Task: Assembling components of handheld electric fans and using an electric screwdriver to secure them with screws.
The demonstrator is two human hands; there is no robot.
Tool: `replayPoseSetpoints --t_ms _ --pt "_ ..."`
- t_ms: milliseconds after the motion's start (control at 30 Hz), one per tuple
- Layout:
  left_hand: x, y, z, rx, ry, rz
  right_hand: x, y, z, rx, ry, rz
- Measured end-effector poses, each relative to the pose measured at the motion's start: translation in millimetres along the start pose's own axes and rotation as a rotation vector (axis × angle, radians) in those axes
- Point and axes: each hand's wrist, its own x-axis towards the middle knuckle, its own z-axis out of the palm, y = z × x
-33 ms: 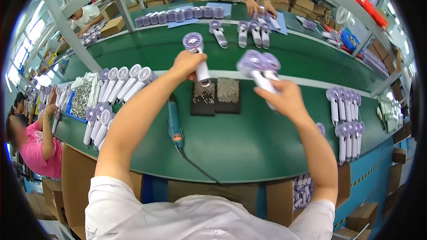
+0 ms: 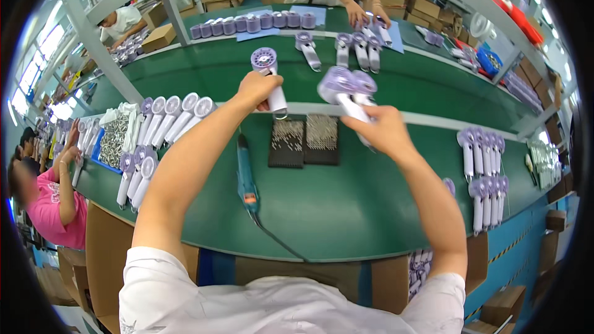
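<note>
My left hand (image 2: 260, 89) is closed around the white handle of a handheld fan (image 2: 265, 59), its purple round head upward. To its right, my right hand (image 2: 387, 128) grips two handheld fans (image 2: 346, 86) together by their handles; their purple heads are blurred. Both hands are raised over the far part of the green bench. Below them lie two black screw trays, the left screw tray (image 2: 286, 158) partly filled and the right screw tray (image 2: 322, 139) fuller. A teal electric screwdriver (image 2: 245, 176) with a black cord rests left of the trays.
Several fans (image 2: 176, 117) stand in rows at left, beside a blue tray of metal parts (image 2: 112, 139). More fans (image 2: 482, 154) lie at right. Across a pale rail (image 2: 433, 120), a co-worker's hands (image 2: 371, 18) handle fans. Another person (image 2: 59, 207) works at far left.
My right hand has moved left with its two fans, closer to my left hand. The left hand is nearly unmoved. The whole view has shifted slightly.
</note>
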Motion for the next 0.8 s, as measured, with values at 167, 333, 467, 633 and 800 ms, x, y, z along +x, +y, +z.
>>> replayPoseSetpoints --t_ms 167,333,467,633,800 --pt "98.1 -31.9 -35.6 0.002 0.143 -0.124 198.9 -39.2 118.8 -0.274 0.001 -0.164" --pt "179.2 -59.3 -43.1 0.081 0.167 -0.203 313.6 -52.0 202.4 -0.478 0.083 -0.077" --pt "261.7 -105.7 -34.1 -0.056 0.133 -0.116 348.6 -49.9 223.7 -0.591 0.073 -0.113" --pt "333.4 -150.2 -18.6 -0.345 -0.102 -0.038 314.1 -29.0 197.3 -0.553 0.289 -0.298" --pt "267.8 -109.3 -49.6 0.054 0.041 -0.186 192.3 1.6 114.8 -0.408 0.296 -0.616"
